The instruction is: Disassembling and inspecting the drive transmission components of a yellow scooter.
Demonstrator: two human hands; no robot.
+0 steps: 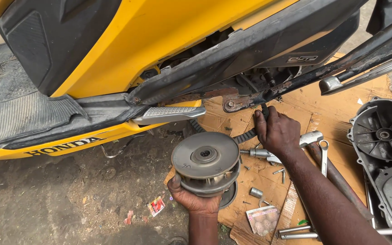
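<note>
My left hand holds a round grey metal pulley from below, lifted above the ground in front of a yellow scooter. A black toothed drive belt runs from behind the pulley up toward the scooter's underside. My right hand grips that belt near its upper end, just below a rusty frame bracket. A folded metal footrest sticks out left of the belt.
Flattened cardboard covers the ground at right, with a spanner, a socket, small bolts, a hammer-like tool and a small packet. A grey engine cover lies at far right. Dirt ground lies at left.
</note>
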